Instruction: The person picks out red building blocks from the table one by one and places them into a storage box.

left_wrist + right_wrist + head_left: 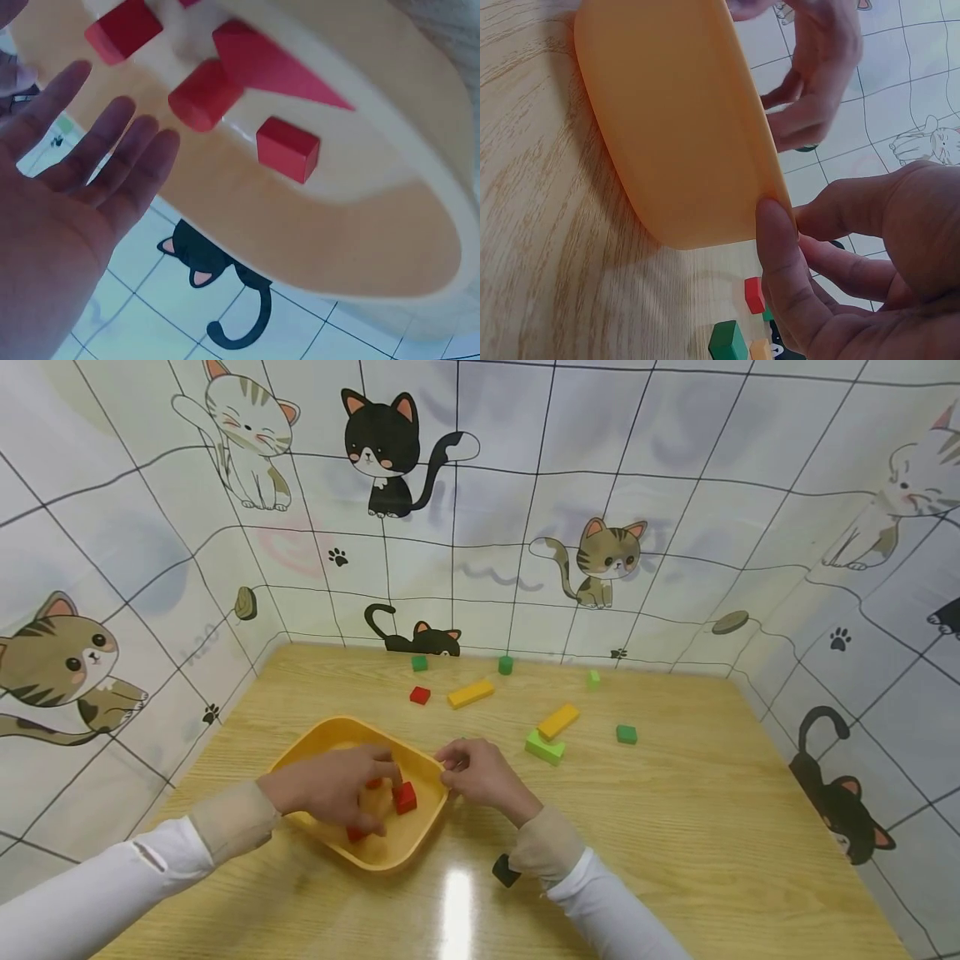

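A yellow-orange plastic tray (427, 777) with raised walls sits on the table at left. My right hand (483, 772) pinches its right corner rim between thumb and fingers. My left hand (330, 785) is over the inside of the tray, fingers spread and holding nothing. In the head view a red block (405, 797) lies close to its fingertips. The left wrist view shows more red pieces in the tray: a cylinder (204, 97), a triangular piece (277, 67) and a rectangular block (288, 148). Part of the tray's contents is hidden under the left hand.
Farther back on the wooden table (675, 827) lie a red block (420, 695), yellow bars (471, 694), a light green piece (544, 747) and several green blocks (626, 734). A black piece (506, 870) lies by the right wrist. Cat-printed sheeting (495, 510) encloses the table.
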Demonstrator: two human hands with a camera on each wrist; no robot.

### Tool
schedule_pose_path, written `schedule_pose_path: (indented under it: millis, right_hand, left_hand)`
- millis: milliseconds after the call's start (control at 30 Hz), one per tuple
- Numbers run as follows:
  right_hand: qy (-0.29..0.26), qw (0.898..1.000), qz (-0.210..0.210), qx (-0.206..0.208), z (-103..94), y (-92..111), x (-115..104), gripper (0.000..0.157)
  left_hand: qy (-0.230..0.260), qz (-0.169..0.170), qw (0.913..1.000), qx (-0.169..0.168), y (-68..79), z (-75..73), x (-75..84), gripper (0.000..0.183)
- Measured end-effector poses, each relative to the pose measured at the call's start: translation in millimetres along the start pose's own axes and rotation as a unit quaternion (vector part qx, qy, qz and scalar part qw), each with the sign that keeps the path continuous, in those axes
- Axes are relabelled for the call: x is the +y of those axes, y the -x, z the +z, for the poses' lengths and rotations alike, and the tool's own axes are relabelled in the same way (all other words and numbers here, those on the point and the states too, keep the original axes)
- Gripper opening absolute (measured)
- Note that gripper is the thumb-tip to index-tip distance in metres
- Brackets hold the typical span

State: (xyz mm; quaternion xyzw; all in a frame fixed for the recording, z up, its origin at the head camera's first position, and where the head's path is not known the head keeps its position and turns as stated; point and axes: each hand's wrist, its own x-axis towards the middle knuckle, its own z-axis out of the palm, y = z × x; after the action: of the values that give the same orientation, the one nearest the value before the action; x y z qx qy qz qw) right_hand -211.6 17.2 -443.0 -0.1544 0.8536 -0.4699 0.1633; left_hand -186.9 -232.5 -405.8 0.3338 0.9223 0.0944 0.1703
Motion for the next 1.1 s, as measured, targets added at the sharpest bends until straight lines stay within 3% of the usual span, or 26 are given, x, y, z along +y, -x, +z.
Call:
schedule_pose_path:
  millis: [300, 600, 800, 1100]
  right_hand:
    - [-0.014, 1.000, 0.004, -0.006, -0.2, 1, -1, 0.026]
    - [-0.020, 1.000, -0.005, -0.010, 0.2, 1, 1, 0.026]
    - [-0.018, 1.000, -0.004, -0.011, -0.4, 1, 2, 0.026]
    - [-0.040, 0.999, -0.001, -0.011, -0.3, -1, 3, 0.025]
  left_hand:
    - [0.008, -0.021, 0.9957, 0.089, -6.1, -12.6, -4.7, 0.069]
    - [-0.003, -0.035, 0.9873, 0.155, -22.5, -37.4, -15.1, 0.080]
    - [0.009, -0.054, 0.9840, 0.169, -40.6, -50.9, -29.3, 0.083]
    - [0.020, -0.077, 0.9824, 0.169, -73.5, -59.0, -54.3, 0.092]
